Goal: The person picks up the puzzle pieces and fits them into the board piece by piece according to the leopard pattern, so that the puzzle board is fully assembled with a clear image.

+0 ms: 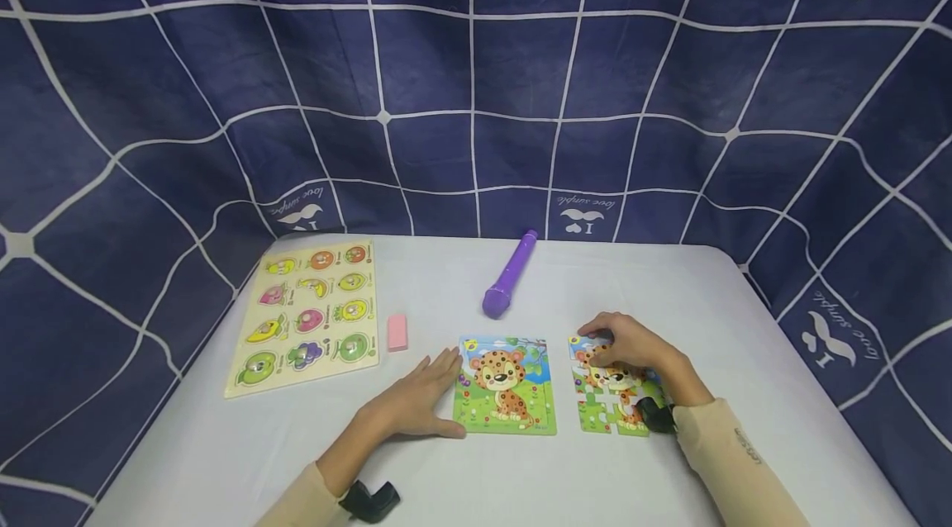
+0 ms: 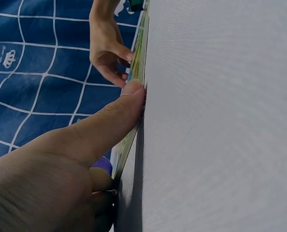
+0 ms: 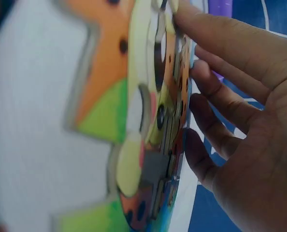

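Note:
A picture board (image 1: pixel 506 386) with a cartoon leopard lies flat in the middle of the table. My left hand (image 1: pixel 424 399) rests along its left side, fingers spread, the thumb extended at the lower left corner; in the left wrist view the thumb (image 2: pixel 109 118) lies against the board's edge. To the right, a leopard jigsaw puzzle (image 1: pixel 595 410) lies assembled with gaps between several pieces. Over its top part is my right hand (image 1: pixel 632 343), fingers bent loosely at the upper edge. In the right wrist view, the fingertips (image 3: pixel 201 72) touch the edge of the jigsaw pieces (image 3: pixel 105 72).
Behind the board lies a purple toy microphone (image 1: pixel 513 271). A pink block (image 1: pixel 397 332) sits left of it, beside a wooden fruit peg board (image 1: pixel 305 316). A navy checked curtain (image 1: pixel 476 81) borders the white table (image 1: pixel 521 481) at the back and sides.

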Motion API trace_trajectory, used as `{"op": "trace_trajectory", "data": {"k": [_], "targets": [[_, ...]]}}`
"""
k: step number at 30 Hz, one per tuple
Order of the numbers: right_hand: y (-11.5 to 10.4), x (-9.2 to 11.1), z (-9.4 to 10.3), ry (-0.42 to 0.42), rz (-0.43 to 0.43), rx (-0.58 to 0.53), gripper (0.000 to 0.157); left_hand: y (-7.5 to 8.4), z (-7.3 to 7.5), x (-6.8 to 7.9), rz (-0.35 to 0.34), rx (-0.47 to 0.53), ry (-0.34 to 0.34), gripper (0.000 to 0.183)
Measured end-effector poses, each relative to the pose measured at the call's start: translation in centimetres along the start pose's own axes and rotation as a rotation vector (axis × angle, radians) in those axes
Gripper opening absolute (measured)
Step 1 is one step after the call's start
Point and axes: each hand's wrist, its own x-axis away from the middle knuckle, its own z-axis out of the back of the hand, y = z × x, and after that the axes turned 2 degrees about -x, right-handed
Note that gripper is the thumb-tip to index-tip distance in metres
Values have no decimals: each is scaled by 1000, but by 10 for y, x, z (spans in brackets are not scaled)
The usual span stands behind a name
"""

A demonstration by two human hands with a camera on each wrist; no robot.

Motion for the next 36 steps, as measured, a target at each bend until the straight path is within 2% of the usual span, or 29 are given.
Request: {"op": "trace_trajectory", "data": {"k": [7, 17, 36], "targets": [[2, -4, 2, -21, -54, -25, 46, -1, -2, 0, -5, 5, -6, 114], [4, -3, 1, -15, -49, -52, 38, -2, -3, -1, -14, 6, -5, 114], [9, -4, -1, 7, -17, -93, 42, 0, 0, 0, -10, 14, -4, 114]]}}
